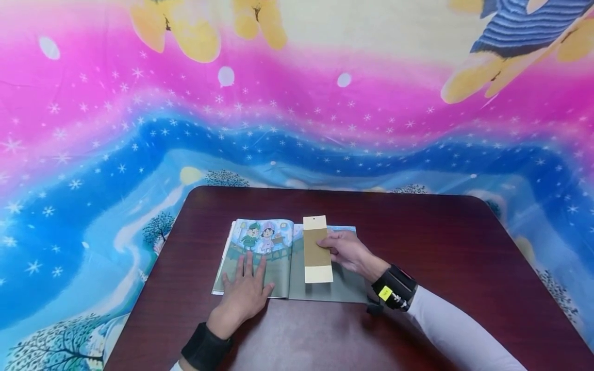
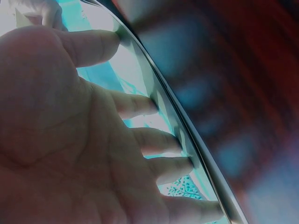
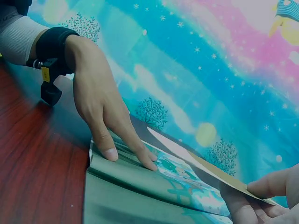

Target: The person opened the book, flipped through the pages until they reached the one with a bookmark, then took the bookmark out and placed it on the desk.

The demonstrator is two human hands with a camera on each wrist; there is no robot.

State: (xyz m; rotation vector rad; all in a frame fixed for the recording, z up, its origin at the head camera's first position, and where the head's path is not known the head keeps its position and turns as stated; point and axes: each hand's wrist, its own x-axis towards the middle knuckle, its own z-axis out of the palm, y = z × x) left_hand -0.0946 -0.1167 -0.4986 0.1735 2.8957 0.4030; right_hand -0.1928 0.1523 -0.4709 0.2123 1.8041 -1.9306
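An illustrated picture book (image 1: 274, 275) lies spread on the table, two cartoon children drawn on its left page. My left hand (image 1: 246, 291) rests on that left page, fingers straight and spread; in the left wrist view its fingertips (image 2: 173, 142) meet the page. Over the right page, my right hand (image 1: 348, 250) pinches a bookmark (image 1: 317, 252) by its right edge, thumb on top and fingers beneath. The bookmark is a tan strip with cream ends and a small hole at the top. Seen from the right wrist, the bookmark (image 3: 219, 175) is held above the page.
The dark reddish-brown table (image 1: 445, 247) extends on both sides of the book. Behind it hangs a colourful backdrop cloth (image 1: 297, 118) with snowflakes and trees. Black bands with small cameras are worn on both wrists, and one wristband (image 1: 394, 288) carries a yellow tag.
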